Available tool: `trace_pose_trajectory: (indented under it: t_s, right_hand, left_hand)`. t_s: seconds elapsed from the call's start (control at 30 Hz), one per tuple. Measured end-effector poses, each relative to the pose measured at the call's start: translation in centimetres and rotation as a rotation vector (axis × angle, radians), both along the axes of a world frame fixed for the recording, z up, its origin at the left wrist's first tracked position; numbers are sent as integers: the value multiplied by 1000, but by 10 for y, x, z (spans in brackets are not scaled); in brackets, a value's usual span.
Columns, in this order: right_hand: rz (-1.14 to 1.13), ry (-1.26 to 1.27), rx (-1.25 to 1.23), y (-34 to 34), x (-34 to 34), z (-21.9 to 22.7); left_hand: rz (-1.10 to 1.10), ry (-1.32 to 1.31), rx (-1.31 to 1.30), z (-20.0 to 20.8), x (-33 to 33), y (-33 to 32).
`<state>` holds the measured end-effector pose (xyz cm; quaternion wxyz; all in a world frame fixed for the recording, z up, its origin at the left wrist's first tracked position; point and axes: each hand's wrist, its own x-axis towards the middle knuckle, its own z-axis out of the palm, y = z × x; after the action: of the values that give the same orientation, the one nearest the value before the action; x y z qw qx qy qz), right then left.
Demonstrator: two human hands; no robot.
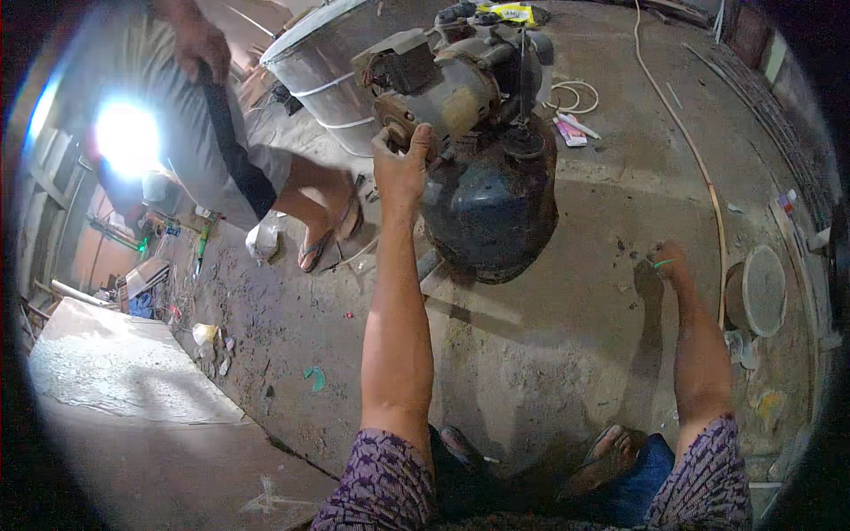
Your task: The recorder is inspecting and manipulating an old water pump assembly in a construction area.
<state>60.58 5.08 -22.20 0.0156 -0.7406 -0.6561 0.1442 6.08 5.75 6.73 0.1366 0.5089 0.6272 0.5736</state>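
A water pump with a dirty, worn motor (465,93) sits on top of a rounded dark blue tank (490,208) standing on the floor. My left hand (403,168) reaches forward and closes round the near end of the motor, thumb up on its right side. What lies under the curled fingers is partly hidden. My right hand (670,259) is low over the floor on the right, apart from the pump, its fingers closed. A small strip of green shows at those fingers; I cannot tell what it belongs to.
Another person's leg (190,133) and sandalled feet (328,226) are at the left, near a bright lamp (127,140). A metal drum (332,71) stands behind. A pale hose (686,133) and a round tub (763,290) lie right. A pale board (124,367) lies lower left.
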Motion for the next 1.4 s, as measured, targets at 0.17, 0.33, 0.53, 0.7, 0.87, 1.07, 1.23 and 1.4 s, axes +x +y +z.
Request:
trace_pose_trajectory:
  t_s: [0.17,0.33,0.53,0.7,0.87,1.07,1.23,1.4]
  right_hand:
    - [-121,236,-108,-1,-6,1]
    - [-192,303,-55,1,16,-31]
    - [52,113,-8,13,35,-77]
    - [-251,459,-8,4,21,-68]
    - [-328,1190,60,1,5,-64]
    - [-66,176,-261,28,13,-62]
    - [-4,1,-224,28,20,-85]
    - [13,-17,-87,38,33,-116]
  left_hand:
    - [-77,-15,47,0,-3,4]
    - [-47,28,29,-3,-1,3]
    - [-14,-97,90,-8,0,9]
    - [-13,-68,46,-15,-9,15]
    - [-82,-153,50,-21,-10,18]
    - [-87,-139,97,-16,-7,14]
    - [5,-85,54,-13,-4,12]
    - [-48,-89,1,-11,-4,10]
